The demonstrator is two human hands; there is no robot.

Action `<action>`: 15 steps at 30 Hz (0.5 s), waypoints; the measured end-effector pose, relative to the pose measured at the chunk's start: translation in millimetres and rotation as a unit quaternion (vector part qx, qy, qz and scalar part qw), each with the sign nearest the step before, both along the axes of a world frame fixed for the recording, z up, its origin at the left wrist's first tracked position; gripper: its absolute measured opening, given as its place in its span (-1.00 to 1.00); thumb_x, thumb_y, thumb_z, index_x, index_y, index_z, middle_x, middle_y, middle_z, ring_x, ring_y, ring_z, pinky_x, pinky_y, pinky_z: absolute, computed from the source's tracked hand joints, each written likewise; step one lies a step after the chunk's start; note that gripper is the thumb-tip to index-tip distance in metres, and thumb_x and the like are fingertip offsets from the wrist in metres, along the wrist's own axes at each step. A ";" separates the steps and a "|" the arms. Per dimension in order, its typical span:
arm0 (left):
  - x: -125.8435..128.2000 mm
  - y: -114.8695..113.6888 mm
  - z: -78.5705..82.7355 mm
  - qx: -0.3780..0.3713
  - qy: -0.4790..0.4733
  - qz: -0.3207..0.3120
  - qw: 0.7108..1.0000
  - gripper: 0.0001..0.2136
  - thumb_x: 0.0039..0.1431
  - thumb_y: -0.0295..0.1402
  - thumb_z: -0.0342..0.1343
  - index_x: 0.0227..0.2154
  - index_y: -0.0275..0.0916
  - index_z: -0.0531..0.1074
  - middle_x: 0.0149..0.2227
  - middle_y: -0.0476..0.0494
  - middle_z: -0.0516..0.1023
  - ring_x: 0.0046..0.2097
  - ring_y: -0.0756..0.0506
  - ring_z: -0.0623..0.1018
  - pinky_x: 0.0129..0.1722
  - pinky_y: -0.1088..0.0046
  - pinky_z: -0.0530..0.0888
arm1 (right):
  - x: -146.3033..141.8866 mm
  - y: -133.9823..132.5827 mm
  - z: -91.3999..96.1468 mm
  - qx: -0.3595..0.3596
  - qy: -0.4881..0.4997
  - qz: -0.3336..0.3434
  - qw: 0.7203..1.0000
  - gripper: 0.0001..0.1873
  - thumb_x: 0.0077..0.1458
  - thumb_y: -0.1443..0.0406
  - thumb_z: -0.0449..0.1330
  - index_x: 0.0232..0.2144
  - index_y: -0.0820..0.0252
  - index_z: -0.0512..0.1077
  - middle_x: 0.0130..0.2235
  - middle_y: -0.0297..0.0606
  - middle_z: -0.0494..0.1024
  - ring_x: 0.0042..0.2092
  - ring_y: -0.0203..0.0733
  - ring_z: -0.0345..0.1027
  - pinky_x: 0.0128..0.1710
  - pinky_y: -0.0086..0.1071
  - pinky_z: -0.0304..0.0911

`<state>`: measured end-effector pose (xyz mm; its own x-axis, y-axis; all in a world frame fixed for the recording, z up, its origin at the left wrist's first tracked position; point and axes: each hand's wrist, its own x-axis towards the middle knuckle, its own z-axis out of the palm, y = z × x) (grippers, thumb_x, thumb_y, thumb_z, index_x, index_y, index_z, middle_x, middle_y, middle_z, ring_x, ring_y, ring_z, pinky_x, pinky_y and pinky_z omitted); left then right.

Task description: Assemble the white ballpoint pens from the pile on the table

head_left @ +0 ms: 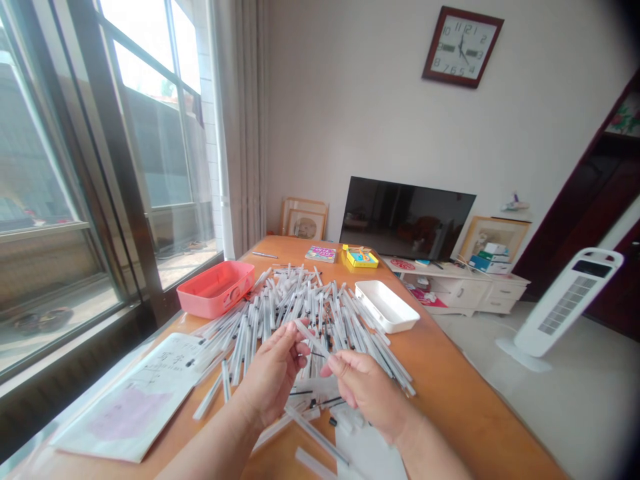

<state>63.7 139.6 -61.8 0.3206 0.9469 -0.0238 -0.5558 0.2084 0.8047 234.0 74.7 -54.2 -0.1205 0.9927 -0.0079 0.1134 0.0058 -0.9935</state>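
Pen pile [300,303] mid-table [450,393], between tray [215,288] left and white tray [387,305] right.

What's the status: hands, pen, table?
Left hand and right hand hold one clear pen barrel between their fingers. Pen pile spread ahead. Pink tray left, white tray right, booklet nearby.

Both bare forearms are brought in from the bottom edge of the frame and angled toward each other at lower centre. The left hand [273,377] is raised with its back to the camera, the fingers curled and the thumb and fingertips pinched together at the top. The right hand [367,390] is held just beside it, apart by a narrow gap, knuckles up, its fingers bent inward and the thumb pressed to the forefinger in a closed grip.
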 end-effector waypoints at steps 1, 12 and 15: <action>-1.6 1.7 1.2 -0.002 -0.010 -0.002 1.000 -0.66 0.20 -0.18 0.21 -0.02 -0.22 0.50 -0.22 -0.13 0.50 -0.35 0.05 0.44 -0.40 0.58 0.38 | 1.7 -0.3 -0.3 -0.012 0.021 0.010 1.000 -0.55 0.29 -0.03 0.03 -0.30 0.23 0.46 -0.67 -0.52 0.18 -0.58 -0.38 -0.04 -0.52 -0.47 -0.11; -5.2 10.7 -8.4 -0.035 0.005 0.073 0.997 -0.78 0.09 -0.31 0.30 -0.25 -0.32 0.51 -0.33 -0.12 0.54 -0.43 0.10 0.43 -0.41 0.65 0.41 | -11.1 -0.2 -2.6 0.128 -0.218 -0.016 0.967 -0.59 0.33 0.07 0.00 -0.43 0.19 0.41 -0.53 -0.42 0.27 -0.46 -0.33 0.09 -0.46 -0.44 -0.07; -5.2 11.1 -8.2 -0.039 0.011 0.103 0.994 -0.76 0.05 -0.29 0.33 -0.27 -0.32 0.51 -0.37 -0.09 0.53 -0.45 0.10 0.43 -0.42 0.65 0.41 | -15.0 -0.5 -2.0 0.179 -0.350 -0.046 0.918 -0.62 0.34 0.13 -0.03 -0.45 0.16 0.36 -0.52 -0.39 0.38 -0.46 -0.31 0.18 -0.44 -0.41 -0.10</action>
